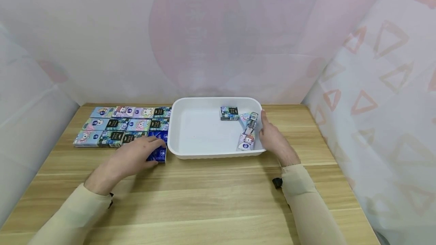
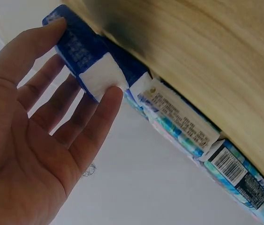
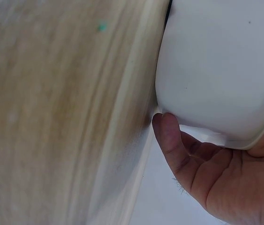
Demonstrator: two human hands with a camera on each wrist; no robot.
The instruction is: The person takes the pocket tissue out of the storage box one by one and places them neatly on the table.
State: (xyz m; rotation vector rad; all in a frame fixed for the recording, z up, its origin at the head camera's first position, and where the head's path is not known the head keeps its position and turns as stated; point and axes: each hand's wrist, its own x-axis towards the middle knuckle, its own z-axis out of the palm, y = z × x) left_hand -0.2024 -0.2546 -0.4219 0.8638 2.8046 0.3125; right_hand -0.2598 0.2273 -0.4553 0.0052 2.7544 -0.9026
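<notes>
My left hand (image 1: pixel 137 154) pinches a dark blue tissue pack (image 2: pixel 82 54) between thumb and fingers, just left of the white tray. In the left wrist view, the pack tilts above another dark blue pack (image 2: pixel 124 61) at the end of a row. On the other side, my right hand (image 1: pixel 274 139) holds the right wall of the white plastic tray (image 1: pixel 214 155). The right wrist view shows its fingers (image 3: pixel 171 133) curled at the tray's lower edge. Inside the tray lie a dark floral pack (image 1: pixel 229 113), a purple cartoon pack (image 1: pixel 246 142) and other small packs (image 1: pixel 251 123).
Rows of tissue packs, including a light blue one (image 1: pixel 97 124) and a floral one (image 1: pixel 111 139), lie flat left of the tray. They sit on a wood-grain table (image 1: pixel 204 199). A pale printed curtain (image 1: pixel 279 67) hangs behind the table's back edge.
</notes>
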